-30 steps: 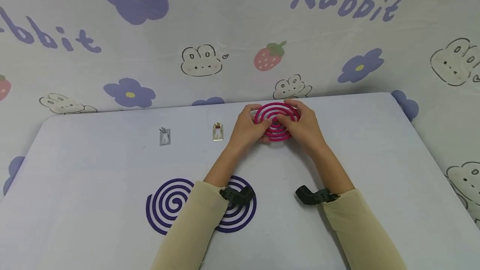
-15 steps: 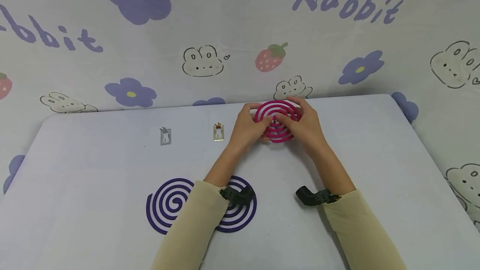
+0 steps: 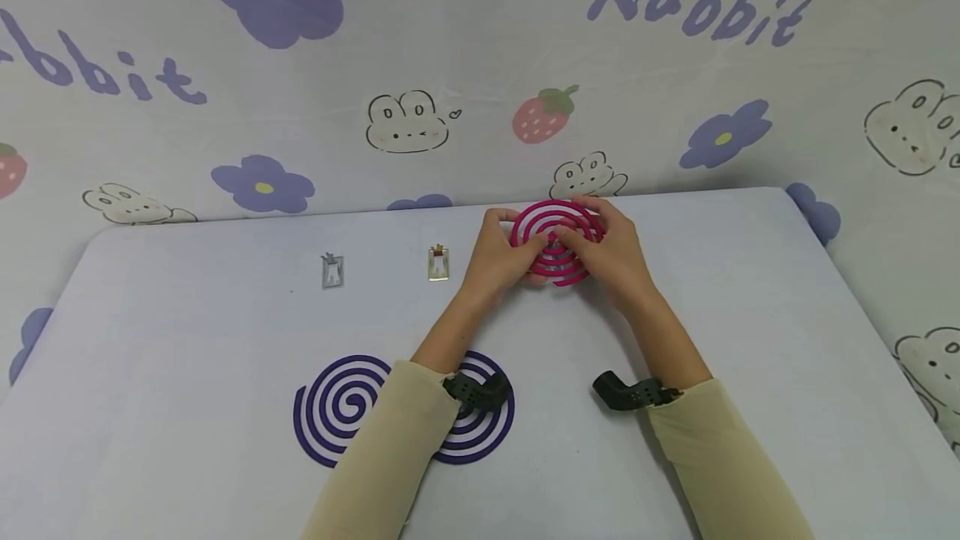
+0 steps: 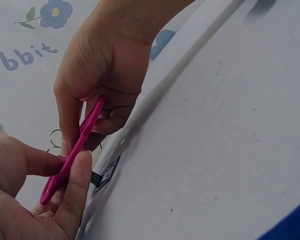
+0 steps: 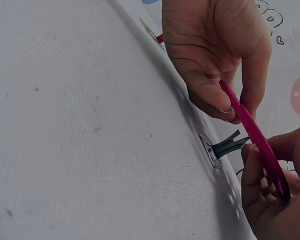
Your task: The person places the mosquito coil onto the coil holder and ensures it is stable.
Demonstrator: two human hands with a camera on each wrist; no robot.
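A pink mosquito coil (image 3: 553, 203) is held tilted near the table's back edge by both hands. My left hand (image 3: 501, 257) pinches its left side, thumb near the centre and fingers behind. From the other side my right hand (image 3: 611, 252) grips it the same way, the two thumbs almost meeting. Both wrist views show the coil (image 5: 260, 140) edge-on between the fingers. Just under it a small metal coil stand (image 5: 210, 151) lies on the table, with its forked prong bent up toward the coil; in the head view the hands and coil mostly hide it.
Left of the hands a gold stand (image 3: 431, 265) and a silver stand (image 3: 325, 273) lie on the white table (image 3: 187, 340). Two purple coils, one at left (image 3: 352, 407) and one at right (image 3: 511, 411), lie nearer, partly beneath the left forearm. A patterned cloth (image 3: 465, 48) hangs behind.
The pink coil has shifted slightly in the fingers, and its outer end at the bottom now shows apart from the inner rings. Both hands stay in nearly the same place.
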